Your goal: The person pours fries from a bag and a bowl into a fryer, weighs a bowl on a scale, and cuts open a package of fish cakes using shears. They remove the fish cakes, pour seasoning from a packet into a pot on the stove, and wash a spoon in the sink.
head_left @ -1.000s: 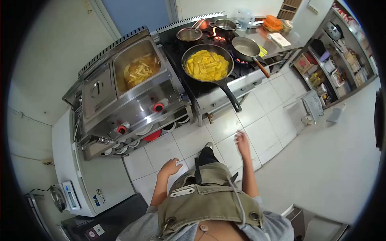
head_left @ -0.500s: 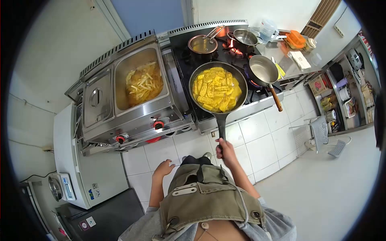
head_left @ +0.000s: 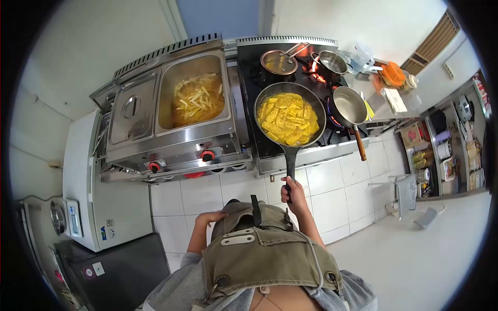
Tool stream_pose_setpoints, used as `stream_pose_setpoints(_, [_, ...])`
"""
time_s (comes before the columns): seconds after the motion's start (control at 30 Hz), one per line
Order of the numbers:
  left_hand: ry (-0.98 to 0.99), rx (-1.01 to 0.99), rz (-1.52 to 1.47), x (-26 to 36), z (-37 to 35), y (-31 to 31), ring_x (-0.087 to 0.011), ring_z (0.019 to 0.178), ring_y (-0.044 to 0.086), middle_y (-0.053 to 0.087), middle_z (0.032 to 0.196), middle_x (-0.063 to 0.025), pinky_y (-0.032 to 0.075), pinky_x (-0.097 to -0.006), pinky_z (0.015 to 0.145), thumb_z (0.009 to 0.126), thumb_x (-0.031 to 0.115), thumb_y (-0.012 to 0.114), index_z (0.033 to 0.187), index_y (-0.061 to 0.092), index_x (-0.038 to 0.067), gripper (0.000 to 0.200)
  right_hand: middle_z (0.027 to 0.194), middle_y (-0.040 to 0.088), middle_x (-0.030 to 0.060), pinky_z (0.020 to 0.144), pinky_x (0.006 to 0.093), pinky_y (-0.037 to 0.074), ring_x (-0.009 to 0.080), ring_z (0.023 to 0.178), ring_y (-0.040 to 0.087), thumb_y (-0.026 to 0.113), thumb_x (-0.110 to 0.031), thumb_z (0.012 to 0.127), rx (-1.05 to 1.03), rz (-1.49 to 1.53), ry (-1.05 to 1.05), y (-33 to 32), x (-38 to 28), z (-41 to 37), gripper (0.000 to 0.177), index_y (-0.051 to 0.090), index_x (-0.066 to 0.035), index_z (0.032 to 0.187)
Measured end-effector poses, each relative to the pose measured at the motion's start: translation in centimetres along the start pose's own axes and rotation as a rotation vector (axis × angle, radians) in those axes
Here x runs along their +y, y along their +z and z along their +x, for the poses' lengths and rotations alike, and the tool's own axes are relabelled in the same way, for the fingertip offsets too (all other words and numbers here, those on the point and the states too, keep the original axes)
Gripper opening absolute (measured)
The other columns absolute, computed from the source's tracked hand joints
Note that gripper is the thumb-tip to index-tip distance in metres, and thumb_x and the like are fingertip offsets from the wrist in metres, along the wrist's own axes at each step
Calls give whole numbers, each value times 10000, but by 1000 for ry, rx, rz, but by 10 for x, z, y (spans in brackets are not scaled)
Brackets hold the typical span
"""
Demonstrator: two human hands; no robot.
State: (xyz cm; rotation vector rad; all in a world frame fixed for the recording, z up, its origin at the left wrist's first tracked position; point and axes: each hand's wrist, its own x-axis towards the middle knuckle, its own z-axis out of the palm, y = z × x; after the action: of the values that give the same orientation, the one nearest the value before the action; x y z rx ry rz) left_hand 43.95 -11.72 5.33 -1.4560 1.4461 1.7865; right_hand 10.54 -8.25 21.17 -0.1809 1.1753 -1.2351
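Right hand [head_left: 293, 194] closed around the black pan [head_left: 290, 114]'s handle. Pan body lies forward of the hand, on the stove [head_left: 267, 160], yellow pieces inside. Left hand [head_left: 210, 218] at the apron [head_left: 275, 259]; can't tell its grip.

From where I stand, there's open air above the floor tiles [head_left: 332, 179], either side of the frying pan's black handle [head_left: 291, 163]. That handle crosses the stove front, and the saucepan's wooden handle [head_left: 359, 142] juts out too (easy to snag a sleeve on). Behind the frying pan [head_left: 289, 116], the lidded pot [head_left: 279, 63] and an open flame [head_left: 316, 76] block the way. Its gap to the saucepan [head_left: 349, 106] seems slim, though I can't judge it well.
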Motion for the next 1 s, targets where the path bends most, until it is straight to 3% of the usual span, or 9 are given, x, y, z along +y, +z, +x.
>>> stream_pose_setpoints(0.03, [-246, -116, -82, 10, -15, 6, -320, 1221, 382, 336, 1361, -177, 385, -527, 911, 746, 635, 524, 1389, 190, 163, 864, 558, 362, -17, 387, 215, 235, 67, 420, 280, 439, -324, 923, 3, -33, 12, -2, -8, -1, 281, 463, -57, 1010])
stream_pose_setpoints(0.07, [-243, -110, -95, -9, -2, 10, -320, 1221, 382, 336, 1361, -177, 385, -527, 911, 746, 635, 524, 1389, 190, 163, 864, 552, 357, -21, 384, 212, 228, 64, 416, 275, 435, -325, 923, -6, -51, 22, -10, -12, 0, 284, 464, -57, 1011])
stream_pose_setpoints(0.13, [-187, -445, -527, -61, 32, 18, -323, 1264, 315, 235, 1420, -125, 336, -599, 912, 691, 729, 488, 1409, 72, 212, 978, 541, 346, -31, 375, 211, 211, 60, 405, 263, 425, -325, 922, 4, -103, 44, -24, -22, 0, 287, 470, -55, 1007])
stream_pose_setpoints(0.23, [-320, -357, -321, -47, 18, 11, -307, 1268, 310, 235, 1422, -118, 327, -561, 943, 667, 760, 478, 1409, 105, 214, 994, 531, 345, -32, 368, 213, 206, 59, 396, 261, 436, -326, 913, -30, -146, 49, -43, -38, -1, 296, 479, -48, 1005])
stream_pose_setpoints(0.43, [-286, -268, -437, -35, -1, 17, -329, 1262, 315, 246, 1409, -167, 325, -552, 949, 666, 746, 501, 1405, 143, 169, 1004, 529, 354, -25, 378, 214, 217, 68, 399, 275, 440, -337, 905, -33, -198, 49, -50, -44, 1, 329, 490, -33, 1019])
stream_pose_setpoints(0.53, [-218, -150, -443, -75, 43, 28, -353, 1225, 367, 282, 1387, -189, 343, -560, 931, 682, 735, 493, 1402, 144, 141, 997, 534, 355, -23, 380, 212, 219, 68, 403, 278, 447, -340, 902, -9, -200, 43, -44, -42, -1, 335, 492, -31, 1021])
stream_pose_setpoints(0.77, [-178, -203, -461, -77, 53, 30, -377, 1149, 449, 352, 1342, -208, 389, -570, 881, 740, 709, 439, 1379, 209, 78, 927, 540, 365, -21, 375, 215, 225, 66, 403, 286, 434, -311, 919, 74, -285, -55, -32, -34, -4, 309, 495, -21, 1004])
stream_pose_setpoints(0.87, [-161, -154, -405, -80, 63, 28, -390, 1148, 444, 333, 1357, -201, 361, -588, 899, 772, 689, 405, 1376, 222, 73, 881, 537, 410, -7, 366, 221, 280, 80, 396, 355, 441, -323, 917, 116, -383, -122, -33, -26, -3, 328, 508, -12, 997])
stream_pose_setpoints(1.0, [-62, 52, -201, -109, 93, 20, -345, 1085, 501, 510, 1196, -184, 431, -556, 823, 846, 599, 355, 1310, 360, 59, 713, 596, 478, 20, 391, 237, 358, 96, 439, 444, 450, -373, 910, 210, -611, -234, -43, -16, 3, 372, 477, -42, 1076])
